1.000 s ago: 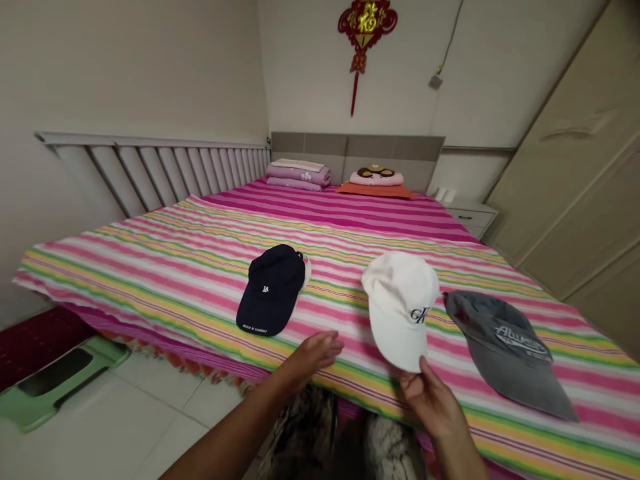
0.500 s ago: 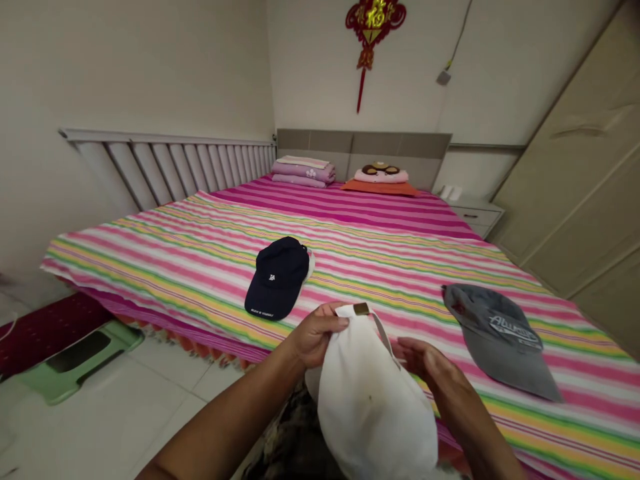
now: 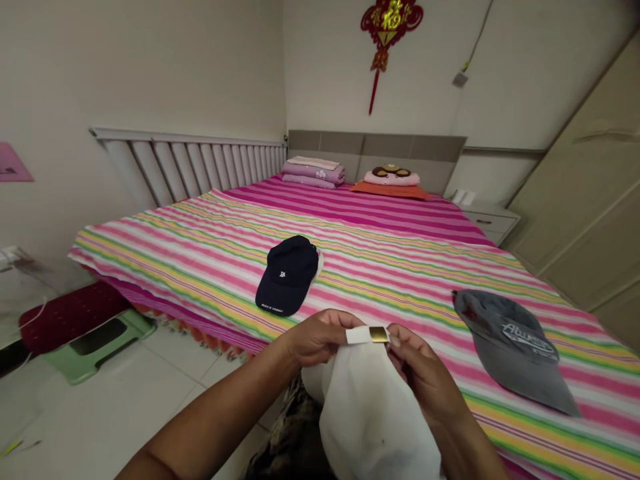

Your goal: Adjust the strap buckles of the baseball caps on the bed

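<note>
A white cap (image 3: 375, 413) hangs between my hands, its back strap (image 3: 358, 335) with a brass buckle (image 3: 379, 334) turned up toward me. My left hand (image 3: 323, 338) pinches the strap to the left of the buckle. On the buckle's right side, the thumb and fingers of my right hand (image 3: 413, 357) close on the strap end. Faint brownish stains mark the white cloth. Ahead on the bed lies a navy cap (image 3: 291, 275) with small white lettering, and something white shows behind its right edge. A grey cap (image 3: 515, 347) with white script rests to the right.
The bed (image 3: 200, 233) has a striped cover. Folded purple bedding (image 3: 315, 173) and an orange pillow (image 3: 390, 191) sit by the headboard (image 3: 415, 150). A green stool (image 3: 103, 343) stands on the floor at left, a white nightstand (image 3: 493, 220) at far right.
My right hand has moved in to the strap and now grips it by the buckle; before, its fingers were apart beside the cap. The view has turned slightly left.
</note>
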